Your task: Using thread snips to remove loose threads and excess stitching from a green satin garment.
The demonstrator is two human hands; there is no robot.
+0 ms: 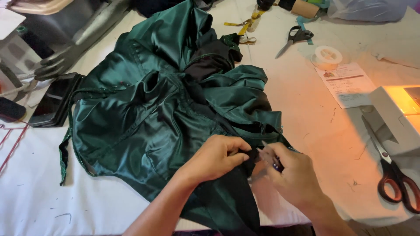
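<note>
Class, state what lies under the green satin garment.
The green satin garment rests on a white table cover. Black fabric shows beneath its lower edge. Anything else under it is hidden by the folds.

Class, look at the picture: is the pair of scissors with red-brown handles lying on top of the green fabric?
No. The red-brown scissors lie on the white table, well apart from the green fabric.

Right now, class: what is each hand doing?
Left hand: closed, pinching the dark green satin garment.
Right hand: closed on a small tool; its kind cannot be told.
</note>
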